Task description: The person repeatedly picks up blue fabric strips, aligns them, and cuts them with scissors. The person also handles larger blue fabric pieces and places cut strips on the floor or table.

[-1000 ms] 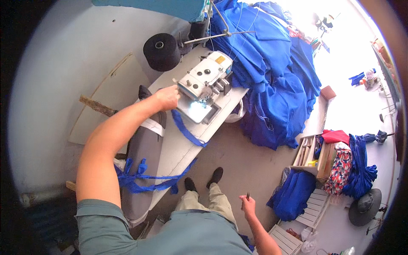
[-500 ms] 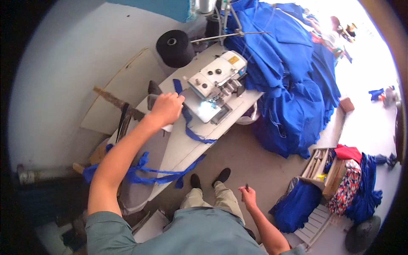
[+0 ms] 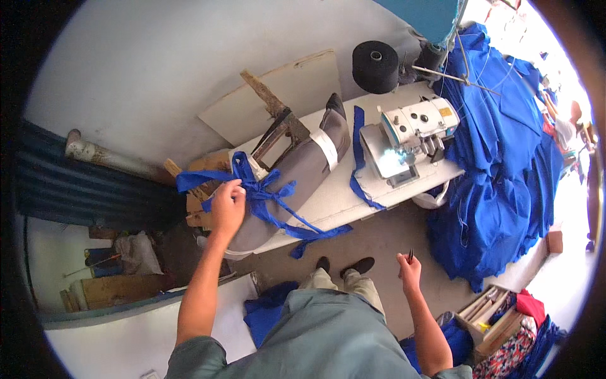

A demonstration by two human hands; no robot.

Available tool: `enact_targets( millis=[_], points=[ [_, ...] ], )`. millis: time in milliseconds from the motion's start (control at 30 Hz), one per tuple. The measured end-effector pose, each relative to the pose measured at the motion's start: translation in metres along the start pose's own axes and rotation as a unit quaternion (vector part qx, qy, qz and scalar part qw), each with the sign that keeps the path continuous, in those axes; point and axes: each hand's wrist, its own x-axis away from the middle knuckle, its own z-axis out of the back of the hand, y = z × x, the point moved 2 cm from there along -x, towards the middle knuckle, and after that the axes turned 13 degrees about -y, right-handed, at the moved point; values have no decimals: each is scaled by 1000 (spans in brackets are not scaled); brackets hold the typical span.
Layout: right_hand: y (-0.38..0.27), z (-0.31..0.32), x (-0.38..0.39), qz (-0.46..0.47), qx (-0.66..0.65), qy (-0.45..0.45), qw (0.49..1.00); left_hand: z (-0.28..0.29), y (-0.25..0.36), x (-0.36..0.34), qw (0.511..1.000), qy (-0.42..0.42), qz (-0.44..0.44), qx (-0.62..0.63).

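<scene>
My left hand (image 3: pixel 228 205) is at a tangle of blue fabric strips (image 3: pixel 255 189) at the left end of the sewing table (image 3: pixel 328 211). Its fingers are curled together against the strips; whether they grip one is hidden. My right hand (image 3: pixel 410 273) is apart from the table, in front of me on the right, closed on a small dark two-pronged tool (image 3: pixel 410 256). A white overlock sewing machine (image 3: pixel 421 120) with its lamp lit stands on the table's right part. Another blue strip (image 3: pixel 358 151) lies left of the machine.
Black thread cones (image 3: pixel 375 66) stand behind the machine. Blue fabric (image 3: pixel 499 170) hangs in a large heap at the right. A grey cushion-like form (image 3: pixel 297 189) lies under the strips. A wooden box (image 3: pixel 486 316) with cloths is at the lower right.
My left hand has moved left from beside the machine to the tangled strips. My view has swung left, showing more of the left side. My right hand still holds the tool.
</scene>
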Motion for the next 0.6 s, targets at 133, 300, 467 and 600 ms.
enact_targets(
  millis=[133,300,467,600],
  points=[
    [-10,-28,24,-14,-29,11,999,3,-52,-6,987,-68,-10,-143],
    [-18,-71,54,-54,-19,-16,998,-6,-75,-10,973,-105,-88,-185],
    [-35,-110,87,-29,-60,-69,995,20,-72,-4,991,-76,-80,81],
    [-63,-140,109,9,-86,-94,992,57,-13,9,979,-94,-94,157]
  ],
)
